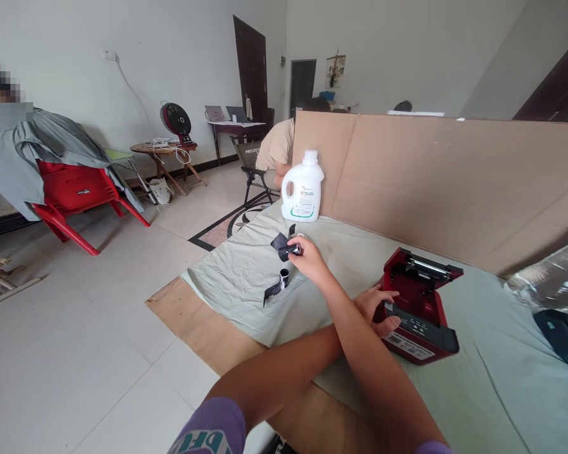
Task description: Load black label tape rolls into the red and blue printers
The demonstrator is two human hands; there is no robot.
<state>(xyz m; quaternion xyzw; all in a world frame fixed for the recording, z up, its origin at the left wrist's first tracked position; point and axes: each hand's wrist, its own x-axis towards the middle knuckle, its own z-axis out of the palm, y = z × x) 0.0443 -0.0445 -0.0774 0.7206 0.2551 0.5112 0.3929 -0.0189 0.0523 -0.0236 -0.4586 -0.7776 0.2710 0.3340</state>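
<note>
My arms cross, the right one over the left. In my right hand (307,255), fingers closed, is a small black ribbon roll (289,250), with a dark loose strip by its end. A second ribbon roll (284,277) stands on the cloth nearer to me, its black tail curling left. My left hand (376,309) grips the left side of a red and black printer (419,318), thumb on the front and fingers at the upper edge. The printer's lid (421,265) is raised and its red inside shows. What lies behind my right fingers is partly hidden.
A white jug (303,189) stands beyond the rolls, before a tall cardboard sheet (430,176). At the right lie a dark device (563,337) and a clear-wrapped bundle (553,271). A person (277,148) sits behind the cardboard; another is at the left by a red chair (76,189).
</note>
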